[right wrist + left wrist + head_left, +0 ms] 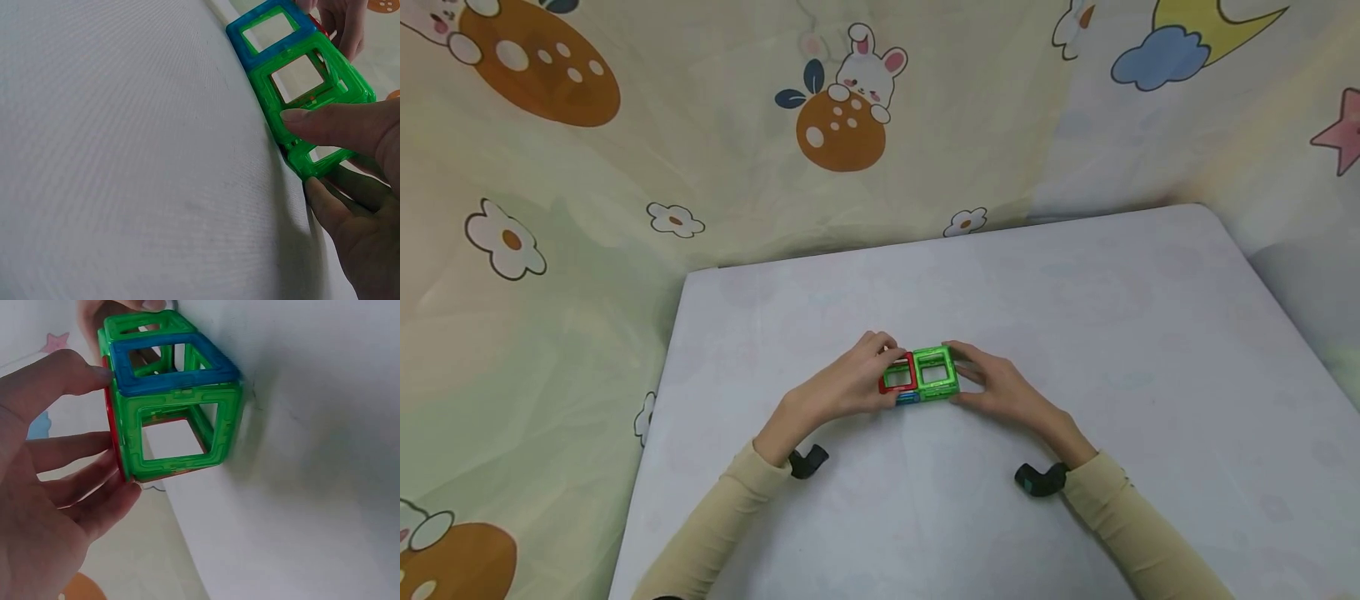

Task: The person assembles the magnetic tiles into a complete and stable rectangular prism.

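Two joined cubes of see-through magnetic tiles [937, 390] sit on the table between my hands. My left hand [848, 381] grips the left cube, which has a red tile [915, 372] on top and a blue tile [907, 398] in front. In the left wrist view, the thumb and fingertips of that hand press the red tile's edges, next to a green tile [129, 437]. My right hand [1006, 389] holds the green right cube at its outer end. Its thumb [325, 125] lies on the green front in the right wrist view, the other fingers round the end.
A white table [917, 517] spreads out around the cubes. Behind it and along its sides hangs a patterned cloth [730, 150] with rabbits, flowers and a moon. Black wrist devices [1041, 481] stick out below both sleeves [1135, 525].
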A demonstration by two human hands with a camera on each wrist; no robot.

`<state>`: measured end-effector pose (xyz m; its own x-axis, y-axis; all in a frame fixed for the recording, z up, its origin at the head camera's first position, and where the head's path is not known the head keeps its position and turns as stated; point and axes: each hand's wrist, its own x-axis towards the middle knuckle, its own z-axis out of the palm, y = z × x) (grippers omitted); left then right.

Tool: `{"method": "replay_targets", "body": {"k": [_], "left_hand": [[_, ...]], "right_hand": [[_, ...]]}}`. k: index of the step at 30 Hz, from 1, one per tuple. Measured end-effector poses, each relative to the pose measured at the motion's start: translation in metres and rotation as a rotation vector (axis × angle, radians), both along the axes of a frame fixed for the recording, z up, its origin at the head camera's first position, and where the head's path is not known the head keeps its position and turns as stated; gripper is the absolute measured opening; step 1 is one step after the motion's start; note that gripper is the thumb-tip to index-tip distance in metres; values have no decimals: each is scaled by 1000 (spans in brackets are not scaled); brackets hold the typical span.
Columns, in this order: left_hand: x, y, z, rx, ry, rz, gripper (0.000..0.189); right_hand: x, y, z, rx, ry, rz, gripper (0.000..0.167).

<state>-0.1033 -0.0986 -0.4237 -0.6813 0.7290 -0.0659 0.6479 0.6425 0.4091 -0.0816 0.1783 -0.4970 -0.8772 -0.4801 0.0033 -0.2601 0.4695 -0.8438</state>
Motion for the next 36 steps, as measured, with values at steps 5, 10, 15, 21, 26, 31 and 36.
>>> {"method": "replay_targets", "body": {"k": [5, 10, 15, 21, 26, 31, 36], "left_hand": [[5, -8, -9, 78, -117, 134, 68], [10, -19, -28, 201, -214, 247, 82], [14, -26, -48, 338, -266, 269, 86], [19, -25, -61, 442, -327, 298, 85], [20, -25, -64, 460, -345, 333, 84], [19, -27, -60, 475, -374, 333, 83], [11, -29, -59, 484, -397, 326, 82]], "right_hand": [[0, -1, 0, 22, 5, -6, 83], [0, -2, 2, 23, 6, -11, 83], [1, -2, 2, 13, 6, -15, 83], [1, -2, -2, 21, 4, -31, 83], [0, -3, -3, 7, -13, -35, 83], [-1, -4, -1, -5, -22, -34, 83], [-5, -6, 2, 14, -29, -43, 83]]}}
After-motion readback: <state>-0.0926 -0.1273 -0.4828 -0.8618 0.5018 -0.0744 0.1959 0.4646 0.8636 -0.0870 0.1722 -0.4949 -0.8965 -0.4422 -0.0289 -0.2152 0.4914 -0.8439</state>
